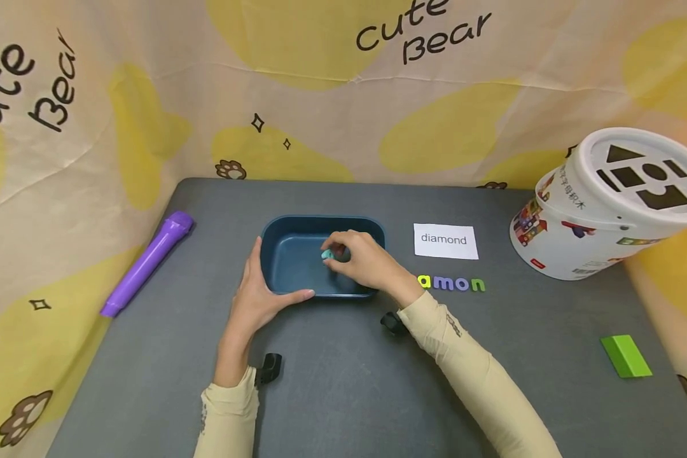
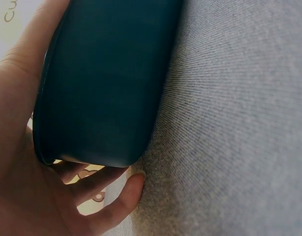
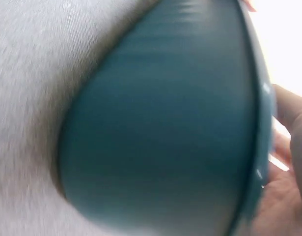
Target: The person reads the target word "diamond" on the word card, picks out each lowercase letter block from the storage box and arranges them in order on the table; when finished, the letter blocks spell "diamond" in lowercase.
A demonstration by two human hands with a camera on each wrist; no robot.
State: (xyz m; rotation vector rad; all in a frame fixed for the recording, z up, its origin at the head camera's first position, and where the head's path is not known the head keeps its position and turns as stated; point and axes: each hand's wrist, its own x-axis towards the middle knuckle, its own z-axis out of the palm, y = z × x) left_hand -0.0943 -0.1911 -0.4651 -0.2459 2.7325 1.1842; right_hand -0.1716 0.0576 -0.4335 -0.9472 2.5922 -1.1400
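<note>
A dark blue rectangular tray (image 1: 289, 270) stands on the grey table. My left hand (image 1: 257, 296) holds its left end, with the thumb along the front rim and the fingers against the outer side; the left wrist view shows those fingers bent around the tray's end (image 2: 101, 98). Inside the tray's opening, my right hand (image 1: 366, 257) pinches a small teal piece (image 1: 327, 254), mostly covered by the fingers, so its shape is unclear. In the right wrist view the tray's outer wall (image 3: 160, 123) hides the fingertips and the piece.
A white card (image 1: 445, 242) reading "diamond" lies right of the tray. Below it, coloured letters (image 1: 461, 284) spell "amon", beside my right wrist. A white bucket (image 1: 584, 222) with a shape-sorter lid, a green block (image 1: 626, 356) and a purple microphone-shaped object (image 1: 145, 264) stand farther out.
</note>
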